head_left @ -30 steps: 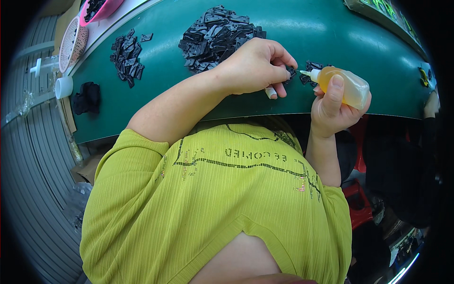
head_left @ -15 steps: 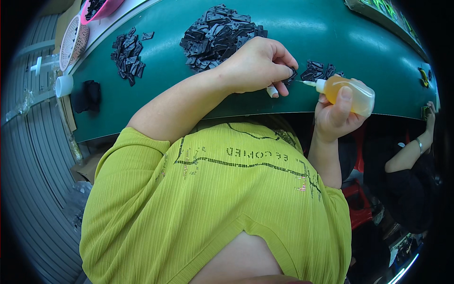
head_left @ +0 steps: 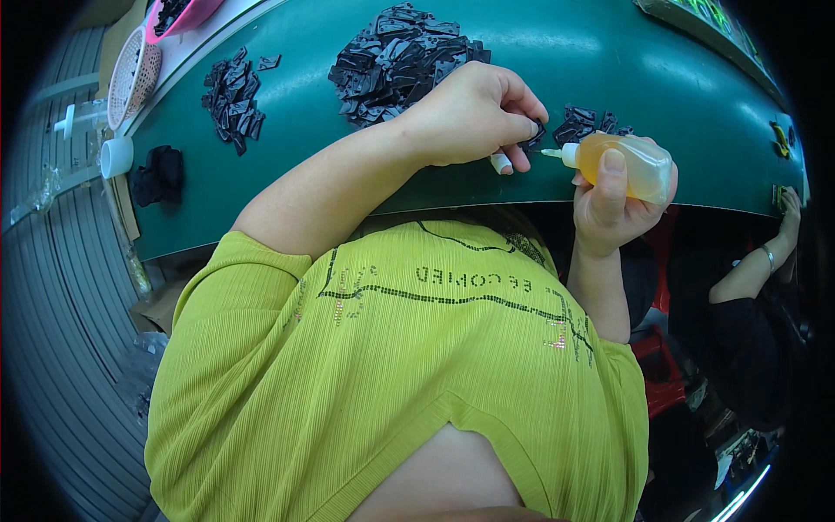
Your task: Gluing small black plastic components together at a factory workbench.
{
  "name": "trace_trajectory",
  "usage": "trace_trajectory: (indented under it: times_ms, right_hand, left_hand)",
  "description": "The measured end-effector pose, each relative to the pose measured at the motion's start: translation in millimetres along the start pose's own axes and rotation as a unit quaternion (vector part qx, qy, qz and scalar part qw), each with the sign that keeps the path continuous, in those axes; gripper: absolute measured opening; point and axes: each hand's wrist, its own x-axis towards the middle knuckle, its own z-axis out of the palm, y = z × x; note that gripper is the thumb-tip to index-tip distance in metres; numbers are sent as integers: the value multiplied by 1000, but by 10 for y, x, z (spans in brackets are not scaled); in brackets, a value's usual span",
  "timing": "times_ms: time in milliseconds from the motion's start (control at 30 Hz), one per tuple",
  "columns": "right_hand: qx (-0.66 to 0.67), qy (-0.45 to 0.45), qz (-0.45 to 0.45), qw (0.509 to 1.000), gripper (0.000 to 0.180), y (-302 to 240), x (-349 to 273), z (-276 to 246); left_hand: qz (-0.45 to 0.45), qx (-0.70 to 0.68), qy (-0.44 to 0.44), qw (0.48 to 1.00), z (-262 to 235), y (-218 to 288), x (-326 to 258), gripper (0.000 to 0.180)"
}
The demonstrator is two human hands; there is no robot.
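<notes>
Fingers of my left hand [head_left: 474, 113] pinch a small flat black plastic piece [head_left: 532, 139] tight, and a short white stick-like thing [head_left: 502, 163] pokes out under the same hand. I think I hold the piece out past my fingertips so the tip of the bottle can reach it.

My right hand [head_left: 609, 204] is closed around a small soft see-through squeeze bottle of yellow liquid [head_left: 628, 163]. My thumb lies across its side, maybe so I can press a drop out. Its thin white tip [head_left: 557, 154] points left, just beside the black piece in my other hand. I cannot tell if they touch.

The black piece is tiny, dark and mostly hidden by my fingers, so I cannot see its full shape.

Just behind the pinch lies a small bunch of black pieces [head_left: 587, 124] on the smooth green table top [head_left: 304, 148]. Further back from my left hand sits a big heap of black pieces [head_left: 400, 56]. Far out to the left are another little pile of black pieces [head_left: 230, 100] and a round white cap [head_left: 116, 157].

Off to the right of the bottle, another person's arm with a bracelet [head_left: 757, 261] reaches up to the table edge.
</notes>
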Motion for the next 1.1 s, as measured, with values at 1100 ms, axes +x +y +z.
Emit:
trace_trajectory:
  times_ms: [1100]
  right_hand:
    - [52, 144, 30, 988, 28, -225, 111, -127]
  left_hand:
    - [-131, 510, 465, 712, -2214, -121, -873, 33]
